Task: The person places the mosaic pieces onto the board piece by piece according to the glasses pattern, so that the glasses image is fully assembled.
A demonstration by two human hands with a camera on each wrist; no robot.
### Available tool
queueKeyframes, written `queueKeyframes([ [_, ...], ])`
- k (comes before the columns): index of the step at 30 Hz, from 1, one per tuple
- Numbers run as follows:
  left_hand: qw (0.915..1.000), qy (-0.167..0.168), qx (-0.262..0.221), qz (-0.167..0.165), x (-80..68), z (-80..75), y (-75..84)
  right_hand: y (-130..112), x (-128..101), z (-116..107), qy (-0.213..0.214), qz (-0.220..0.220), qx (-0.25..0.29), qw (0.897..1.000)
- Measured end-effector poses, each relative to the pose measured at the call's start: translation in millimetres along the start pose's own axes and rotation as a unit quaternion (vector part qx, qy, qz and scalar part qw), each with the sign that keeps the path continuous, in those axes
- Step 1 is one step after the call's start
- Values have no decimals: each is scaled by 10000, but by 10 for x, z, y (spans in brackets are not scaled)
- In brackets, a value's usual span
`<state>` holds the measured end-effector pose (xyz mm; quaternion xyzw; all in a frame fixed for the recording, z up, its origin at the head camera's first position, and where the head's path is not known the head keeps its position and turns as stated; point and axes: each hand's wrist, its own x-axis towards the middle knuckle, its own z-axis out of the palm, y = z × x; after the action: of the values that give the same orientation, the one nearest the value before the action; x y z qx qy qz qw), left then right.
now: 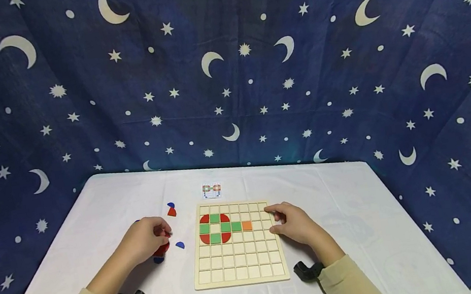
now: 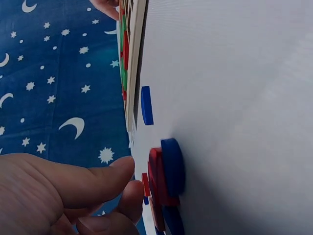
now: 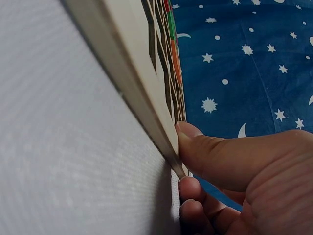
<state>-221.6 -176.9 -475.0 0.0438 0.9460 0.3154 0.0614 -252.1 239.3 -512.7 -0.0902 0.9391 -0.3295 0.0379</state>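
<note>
Right hand [image 1: 294, 221], spread, touches the board [image 1: 239, 259] (red, green, orange pieces [image 1: 225, 227] inside), left hand [image 1: 143, 240] narrow, hold unclear.

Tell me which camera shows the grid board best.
The head view: it shows the grid board from above, nearly whole, with the right hand at its right edge. The left wrist view catches only part, almost edge-on; the right wrist view shows one side close up, slanted.

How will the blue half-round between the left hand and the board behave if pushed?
The blue half-round looks solid and thick-edged, so probably stiff. Lying flat on the white table, it should slide rather than tip. Being small, it's likely light.
</note>
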Motion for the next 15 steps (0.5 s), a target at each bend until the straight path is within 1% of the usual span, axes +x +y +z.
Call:
queueKeyframes([
  [6,9998,111,133,33,-73,-20,-80,-2,-1,3,-30,35,-1,10000],
  [11,9993,193,267,-175,-82,-14,-102,-4,-3,-3,-29,60,9,10000],
  [15,9985,225,392,-322,-50,17,-101,-9,-6,-5,-37,52,29,10000],
])
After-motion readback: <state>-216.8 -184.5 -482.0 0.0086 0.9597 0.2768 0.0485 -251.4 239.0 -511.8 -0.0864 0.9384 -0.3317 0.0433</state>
